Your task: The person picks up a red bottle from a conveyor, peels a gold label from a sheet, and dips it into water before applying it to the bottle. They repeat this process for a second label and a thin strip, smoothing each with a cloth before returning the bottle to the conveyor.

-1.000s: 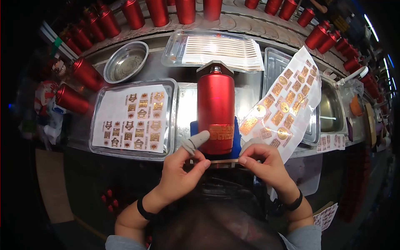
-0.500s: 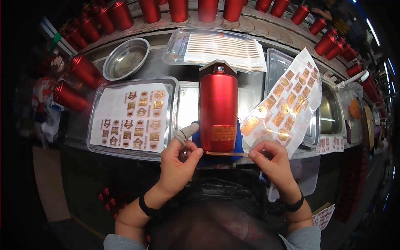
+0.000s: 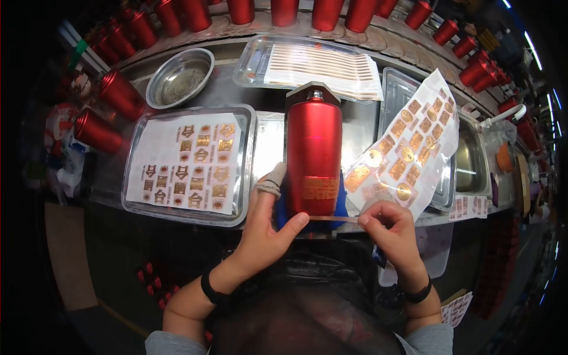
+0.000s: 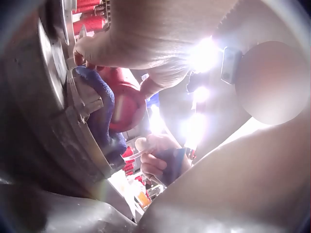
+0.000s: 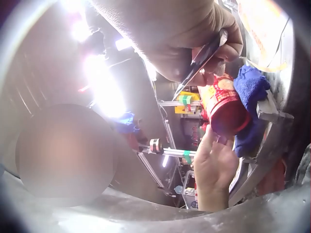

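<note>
A red bottle (image 3: 313, 148) with a gold label (image 3: 320, 188) lies on a blue cloth (image 3: 283, 207), its base towards the person. My left hand (image 3: 263, 228) has its thumb at the left end of a thin strip (image 3: 334, 219) by the base; the covered index finger lies along the bottle's left side. The strip's right end is pinched in my right hand (image 3: 393, 234). In the right wrist view, the right hand (image 5: 170, 39) also holds a dark pointed tool (image 5: 201, 60), and the left thumb touches the red bottle's rim.
Left is a tray (image 3: 251, 160) with a sheet of gold labels (image 3: 151, 139). Behind stand a metal bowl (image 3: 160, 89) and a tray (image 3: 251, 62) of striped sheets. A label sheet (image 3: 384, 163) lies right, before a sink (image 3: 473, 171). Red bottles line the back.
The left thumb and index finger have spread apart, and the index finger has moved up along the bottle's side. The strip appears drawn out between the hands, with the right hand slightly further right.
</note>
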A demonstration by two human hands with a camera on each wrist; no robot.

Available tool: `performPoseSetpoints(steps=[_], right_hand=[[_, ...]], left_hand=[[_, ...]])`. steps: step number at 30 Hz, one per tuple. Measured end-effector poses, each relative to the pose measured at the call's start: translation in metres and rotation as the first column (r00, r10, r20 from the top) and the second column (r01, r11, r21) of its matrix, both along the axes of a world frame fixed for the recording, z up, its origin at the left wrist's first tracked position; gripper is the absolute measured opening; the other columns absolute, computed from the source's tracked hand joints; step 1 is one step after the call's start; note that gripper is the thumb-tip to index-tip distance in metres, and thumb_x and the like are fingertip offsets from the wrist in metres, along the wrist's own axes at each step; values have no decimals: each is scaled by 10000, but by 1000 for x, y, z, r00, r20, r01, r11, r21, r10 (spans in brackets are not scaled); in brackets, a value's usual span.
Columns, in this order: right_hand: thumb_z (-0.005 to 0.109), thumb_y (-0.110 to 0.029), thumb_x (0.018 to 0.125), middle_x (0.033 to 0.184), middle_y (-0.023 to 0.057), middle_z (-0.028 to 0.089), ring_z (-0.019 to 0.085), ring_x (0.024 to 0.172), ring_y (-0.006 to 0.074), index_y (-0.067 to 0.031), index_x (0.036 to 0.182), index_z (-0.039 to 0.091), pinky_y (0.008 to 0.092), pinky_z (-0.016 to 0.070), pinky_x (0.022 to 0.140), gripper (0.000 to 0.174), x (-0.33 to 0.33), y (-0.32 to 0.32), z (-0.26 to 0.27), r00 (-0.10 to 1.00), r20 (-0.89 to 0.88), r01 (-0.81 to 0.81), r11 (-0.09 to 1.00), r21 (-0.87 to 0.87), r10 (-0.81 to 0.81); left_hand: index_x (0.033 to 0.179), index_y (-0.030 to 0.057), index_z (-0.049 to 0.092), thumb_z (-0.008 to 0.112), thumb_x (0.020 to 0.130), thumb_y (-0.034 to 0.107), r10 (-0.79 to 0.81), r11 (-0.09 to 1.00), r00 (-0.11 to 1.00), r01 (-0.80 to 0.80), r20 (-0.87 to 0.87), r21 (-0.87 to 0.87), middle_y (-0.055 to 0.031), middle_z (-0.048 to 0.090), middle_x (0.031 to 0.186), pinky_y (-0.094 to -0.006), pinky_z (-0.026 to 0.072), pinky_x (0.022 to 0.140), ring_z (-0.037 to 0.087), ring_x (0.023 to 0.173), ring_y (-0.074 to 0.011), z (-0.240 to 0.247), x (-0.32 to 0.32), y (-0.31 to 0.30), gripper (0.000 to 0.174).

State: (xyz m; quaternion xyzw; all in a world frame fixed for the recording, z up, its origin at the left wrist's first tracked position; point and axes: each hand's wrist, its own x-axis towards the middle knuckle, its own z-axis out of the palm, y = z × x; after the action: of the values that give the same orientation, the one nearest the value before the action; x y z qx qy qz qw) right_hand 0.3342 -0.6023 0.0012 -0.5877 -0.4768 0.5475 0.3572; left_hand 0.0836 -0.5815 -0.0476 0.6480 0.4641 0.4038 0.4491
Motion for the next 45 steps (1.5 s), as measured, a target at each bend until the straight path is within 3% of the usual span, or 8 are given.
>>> performPoseSetpoints(steps=[12, 25, 28, 31, 34, 35, 38, 45], right_hand=[[678, -62, 888, 775, -21, 620, 528, 688, 19, 8, 823, 648, 188, 412, 605, 100, -2, 2, -5, 999, 40, 11, 1000, -7, -11], [699, -84, 881, 741, -38, 600, 496, 657, 17, 6, 809, 650, 193, 389, 579, 125, -3, 5, -19, 991, 134, -1, 1000, 30, -3], [705, -90, 878, 732, -39, 594, 491, 650, 18, 5, 809, 652, 198, 386, 574, 129, -4, 4, -27, 991, 133, -7, 998, 63, -1], [709, -97, 877, 735, -35, 599, 493, 649, 21, 4, 816, 657, 200, 388, 575, 129, -4, 3, -23, 990, 143, 0, 996, 85, -12], [711, -104, 878, 741, -31, 611, 498, 651, 25, 2, 821, 663, 202, 393, 581, 130, -5, 2, -21, 991, 132, 2, 998, 63, -11], [711, -106, 878, 743, -30, 616, 500, 652, 27, 2, 823, 665, 203, 395, 583, 130, -3, 3, -23, 990, 139, -9, 998, 62, 0], [712, -114, 879, 736, -29, 619, 503, 656, 29, 1, 824, 668, 208, 397, 588, 135, -2, 4, -27, 989, 149, -26, 996, 85, 13], [722, -130, 875, 718, -32, 615, 508, 665, 31, -3, 822, 672, 217, 399, 593, 147, -3, 3, -25, 987, 159, -12, 997, 72, 0]], left_hand=[[1535, -42, 227, 645, 908, 143, 75, 984, 968, -32, 239, -177, -186, 342, 1534, -383, 201, 1182, 307, 1443, -256, -14, -17, 0, 776], [1533, -51, 214, 674, 910, 167, 21, 998, 991, -12, 133, -63, -191, 319, 1537, -381, 195, 1190, 293, 1443, -267, -9, -3, -1, 804], [1517, -40, 264, 682, 894, 158, 15, 1000, 996, -14, 84, -16, -188, 346, 1513, -384, 247, 1170, 333, 1417, -266, -10, -10, -3, 776], [1406, -37, 466, 707, 853, 145, 75, 975, 996, -63, -51, 212, -190, 405, 1453, -405, 312, 1138, 404, 1360, -294, -2, -20, -12, 630], [1225, 3, 646, 728, 809, 145, -14, 903, 977, 104, -212, 417, -180, 461, 1374, -433, 360, 1102, 460, 1292, -328, 13, -22, -15, 447], [1116, 56, 722, 738, 794, 155, -11, 894, 975, 109, -223, 434, -157, 491, 1327, -450, 372, 1076, 477, 1258, -352, 20, -15, -15, 337], [1077, 107, 734, 755, 768, 153, 42, 882, 941, 123, -336, 454, -127, 505, 1313, -462, 355, 1058, 480, 1250, -351, 22, -8, -16, 313], [1037, 96, 742, 743, 757, 112, 72, 914, 947, 63, -313, 400, -134, 508, 1308, -454, 354, 1066, 470, 1248, -336, 9, -21, -17, 281]])
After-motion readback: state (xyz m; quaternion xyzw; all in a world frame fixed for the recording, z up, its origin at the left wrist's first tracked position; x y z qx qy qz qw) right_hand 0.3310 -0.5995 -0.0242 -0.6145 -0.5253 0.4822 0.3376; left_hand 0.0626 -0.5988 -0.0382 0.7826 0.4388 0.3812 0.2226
